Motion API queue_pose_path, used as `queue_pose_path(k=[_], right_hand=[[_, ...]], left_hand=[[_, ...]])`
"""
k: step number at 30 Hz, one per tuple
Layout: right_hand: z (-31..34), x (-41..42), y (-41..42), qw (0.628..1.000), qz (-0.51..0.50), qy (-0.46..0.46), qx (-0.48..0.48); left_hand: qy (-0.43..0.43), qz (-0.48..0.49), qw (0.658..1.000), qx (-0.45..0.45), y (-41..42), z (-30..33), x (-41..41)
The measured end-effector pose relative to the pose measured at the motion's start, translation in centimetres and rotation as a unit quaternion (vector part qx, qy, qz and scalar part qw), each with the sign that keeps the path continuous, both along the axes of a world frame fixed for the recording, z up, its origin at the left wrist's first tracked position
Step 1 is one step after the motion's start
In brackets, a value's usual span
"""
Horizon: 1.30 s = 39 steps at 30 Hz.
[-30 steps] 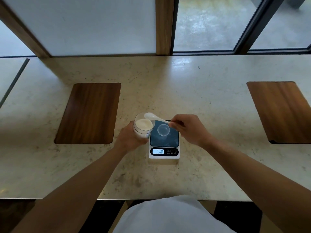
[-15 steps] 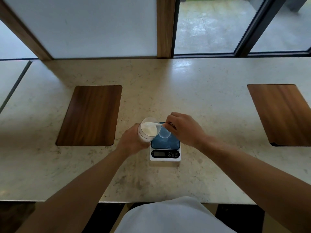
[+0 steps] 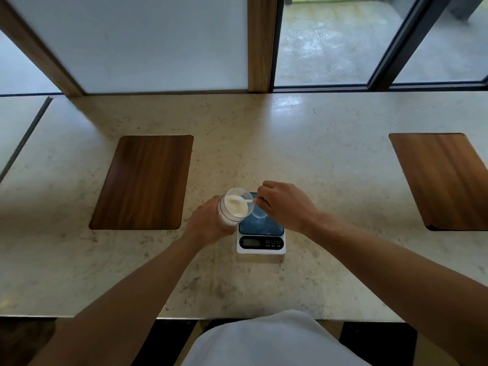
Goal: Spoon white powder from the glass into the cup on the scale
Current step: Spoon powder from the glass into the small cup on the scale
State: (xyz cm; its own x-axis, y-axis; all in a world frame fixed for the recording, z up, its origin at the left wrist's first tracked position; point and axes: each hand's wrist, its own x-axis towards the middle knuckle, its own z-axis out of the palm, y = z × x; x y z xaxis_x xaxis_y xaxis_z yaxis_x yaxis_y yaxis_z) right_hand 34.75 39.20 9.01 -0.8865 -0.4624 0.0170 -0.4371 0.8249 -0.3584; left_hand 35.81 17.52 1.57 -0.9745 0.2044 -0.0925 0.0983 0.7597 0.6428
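Left hand (image 3: 208,225) fingers clamped around the glass (image 3: 233,207), tilted toward 3 o'clock, powder inside. Right hand (image 3: 286,204) fingers pinch the spoon (image 3: 247,200), bowl within the glass. Cup (image 3: 259,213) sits on the scale (image 3: 261,239), centre worktop (image 3: 317,159).

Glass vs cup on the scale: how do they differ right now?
The glass is held tilted in the left hand, beside the scale; the cup stands upright on its platform, with no hand on it. The glass holds white powder; the cup looks empty. The glass looks larger than the cup. Both are clear and open-topped.
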Motion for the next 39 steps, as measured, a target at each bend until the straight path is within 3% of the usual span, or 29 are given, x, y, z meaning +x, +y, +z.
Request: queue_pose_path(k=[14,39], right_hand=[[-0.2,-0.2,-0.4,0.994,-0.060,-0.091,0.021],[-1.2,0.4,-0.4,0.962,-0.168,-0.179,-0.119]], left_hand=[[0.010,-0.019,1.000,-0.003,-0.1,-0.8,-0.1],[-0.001,-0.017,1.000,-0.001,-0.4,-1.3,-0.4]])
